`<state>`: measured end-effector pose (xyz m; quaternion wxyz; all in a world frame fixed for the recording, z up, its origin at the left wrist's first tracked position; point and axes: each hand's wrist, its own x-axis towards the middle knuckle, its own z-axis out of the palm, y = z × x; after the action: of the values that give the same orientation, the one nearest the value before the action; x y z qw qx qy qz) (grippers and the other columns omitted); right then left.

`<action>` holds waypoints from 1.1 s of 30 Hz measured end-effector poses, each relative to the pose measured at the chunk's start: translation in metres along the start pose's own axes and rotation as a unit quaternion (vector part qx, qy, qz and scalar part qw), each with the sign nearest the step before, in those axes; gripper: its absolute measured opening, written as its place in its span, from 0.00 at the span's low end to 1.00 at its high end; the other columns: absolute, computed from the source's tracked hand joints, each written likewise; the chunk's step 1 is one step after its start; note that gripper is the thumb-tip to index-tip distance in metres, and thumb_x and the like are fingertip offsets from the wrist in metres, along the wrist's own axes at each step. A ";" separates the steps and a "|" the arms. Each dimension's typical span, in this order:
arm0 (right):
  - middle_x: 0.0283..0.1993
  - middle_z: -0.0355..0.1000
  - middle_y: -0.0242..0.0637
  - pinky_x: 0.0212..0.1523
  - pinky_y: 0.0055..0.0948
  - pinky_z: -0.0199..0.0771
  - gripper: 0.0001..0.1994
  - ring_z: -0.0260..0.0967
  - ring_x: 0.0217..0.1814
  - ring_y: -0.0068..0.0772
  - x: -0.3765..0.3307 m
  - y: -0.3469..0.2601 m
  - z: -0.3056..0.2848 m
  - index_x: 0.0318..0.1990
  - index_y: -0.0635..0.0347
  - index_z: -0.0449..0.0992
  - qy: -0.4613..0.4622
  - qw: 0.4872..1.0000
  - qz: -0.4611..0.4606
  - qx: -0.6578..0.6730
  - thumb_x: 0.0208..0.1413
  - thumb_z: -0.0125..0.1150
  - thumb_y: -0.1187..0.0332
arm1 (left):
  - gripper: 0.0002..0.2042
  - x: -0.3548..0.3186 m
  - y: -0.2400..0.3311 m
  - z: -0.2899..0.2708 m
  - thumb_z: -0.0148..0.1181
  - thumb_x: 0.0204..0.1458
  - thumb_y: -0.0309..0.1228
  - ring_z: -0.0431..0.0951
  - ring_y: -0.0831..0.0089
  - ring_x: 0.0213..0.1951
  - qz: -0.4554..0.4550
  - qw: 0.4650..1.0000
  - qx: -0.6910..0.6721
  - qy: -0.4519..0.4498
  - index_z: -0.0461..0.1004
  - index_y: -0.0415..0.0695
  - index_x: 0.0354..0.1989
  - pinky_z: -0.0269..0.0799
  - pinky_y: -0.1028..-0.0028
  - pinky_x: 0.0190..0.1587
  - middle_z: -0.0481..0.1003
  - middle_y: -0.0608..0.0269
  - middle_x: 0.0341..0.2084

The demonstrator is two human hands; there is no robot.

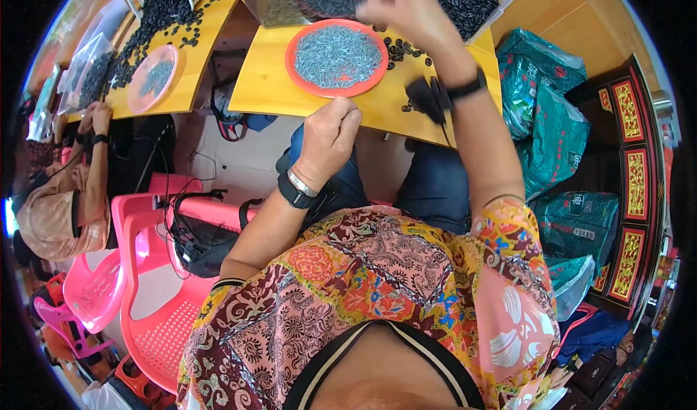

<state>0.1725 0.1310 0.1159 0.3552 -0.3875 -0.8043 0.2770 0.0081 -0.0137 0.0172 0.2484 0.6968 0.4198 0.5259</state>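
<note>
Screws [337, 51], or similar small grey metal pieces, heaped in a red plate [323, 90] near the front edge of the yellow table [265, 80]. Just beyond, a clear bin [272, 7] of black discs [468, 11], with loose discs [406, 51] to the right of the plate. Left hand [330, 130] curled into a tight fist by the near rim; palm hidden, so impossible to tell whether holding anything or quite touching the rim. Right hand [399, 3] raised at the bin, blurred; no telling how far open or whether loaded. Main risk, in judgement: a tipped plate from a knock by the fist, with screws spilling over the table edge onto the floor [239, 165]. Also possible: screws scattered among the loose discs, from a careless brush of the right forearm against the rim. Another weak point: black device [428, 98] by the right wristband [468, 85], apparently with a thin cable [446, 134] hanging below, liable to sweep loose discs off the table or snag on the edge.
</note>
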 end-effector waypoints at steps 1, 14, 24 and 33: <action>0.40 0.75 0.52 0.41 0.33 0.73 0.20 0.74 0.41 0.43 0.018 -0.053 -0.008 0.49 0.67 0.71 0.005 0.995 0.089 -0.036 0.47 0.58 0.70 | 0.04 -0.002 -0.002 -0.005 0.53 0.50 0.24 0.71 0.53 0.23 0.000 1.000 0.027 0.006 0.67 0.39 0.26 0.66 0.65 0.26 0.68 0.50 0.19; 0.28 0.76 0.35 0.30 0.26 0.70 0.08 0.72 0.28 0.25 -0.063 0.087 -0.029 0.32 0.60 0.79 0.030 0.989 0.114 -0.089 0.46 0.62 0.66 | 0.04 0.003 -0.004 0.000 0.53 0.51 0.25 0.72 0.50 0.25 -0.019 1.000 0.001 -0.004 0.68 0.38 0.27 0.67 0.64 0.27 0.69 0.48 0.20; 0.25 0.74 0.39 0.31 0.35 0.71 0.09 0.73 0.30 0.38 -0.107 0.077 0.015 0.24 0.56 0.77 -0.073 0.928 0.246 -0.268 0.39 0.64 0.61 | 0.05 -0.001 -0.012 0.005 0.53 0.51 0.27 0.72 0.50 0.26 -0.028 0.999 0.018 -0.038 0.67 0.38 0.28 0.68 0.64 0.29 0.69 0.47 0.21; 0.24 0.73 0.38 0.28 0.33 0.69 0.06 0.71 0.27 0.35 -0.100 0.097 0.022 0.28 0.56 0.75 0.001 0.923 0.188 -0.335 0.41 0.60 0.67 | 0.06 0.001 -0.013 0.003 0.53 0.51 0.27 0.72 0.49 0.27 -0.051 0.997 0.019 -0.053 0.68 0.38 0.28 0.68 0.63 0.29 0.70 0.47 0.21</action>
<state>0.2409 0.0978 -0.0027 0.1471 -0.6285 -0.7619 0.0530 0.0072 -0.0061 0.0061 0.2837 0.7057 0.4511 0.4670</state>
